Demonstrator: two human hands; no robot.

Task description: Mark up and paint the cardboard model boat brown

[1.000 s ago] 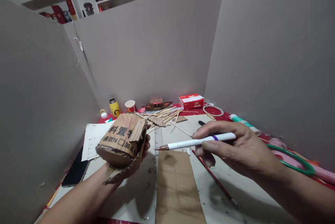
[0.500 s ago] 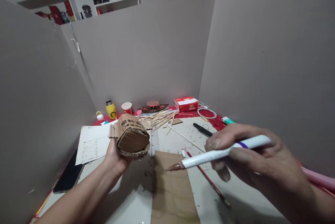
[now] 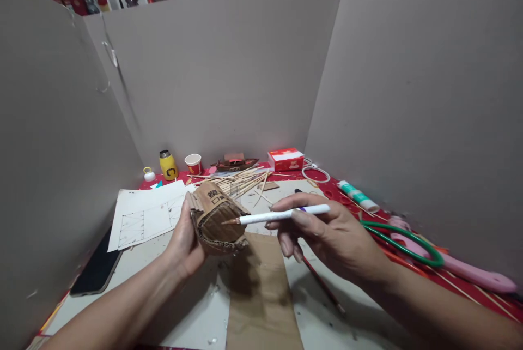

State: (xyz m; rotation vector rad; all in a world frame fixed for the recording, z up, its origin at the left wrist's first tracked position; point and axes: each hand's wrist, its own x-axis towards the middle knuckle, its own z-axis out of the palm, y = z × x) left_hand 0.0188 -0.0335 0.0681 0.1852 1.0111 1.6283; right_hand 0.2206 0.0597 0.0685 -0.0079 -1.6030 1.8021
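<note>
Cardboard hull (image 3: 218, 220) gripped in left hand (image 3: 183, 241); right hand (image 3: 327, 235) pinched pen (image 3: 281, 215), tip pointing leftward, touching hull's rim.

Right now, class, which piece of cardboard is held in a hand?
The curved cardboard piece in the left hand; the flat cardboard strip lies on the table.

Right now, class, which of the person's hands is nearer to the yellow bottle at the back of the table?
Left. The left hand, gripping the cardboard model, lies just in front of the yellow bottle. The right hand, holding the white pen, is farther off to the right.
</note>
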